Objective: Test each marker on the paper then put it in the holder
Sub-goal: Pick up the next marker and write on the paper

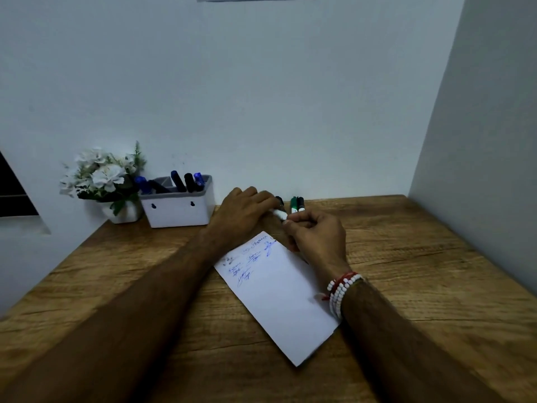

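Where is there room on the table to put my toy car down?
Bare table lies right of the paper, out to the grey wall, and left of the left arm. It is crowded at the back: flower pot, holder, two loose markers, left hand and right hand gripping a marker.

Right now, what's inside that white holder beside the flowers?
Several markers with blue or black caps stick up out of the holder. Its white wall hides their lower ends and anything at the bottom.
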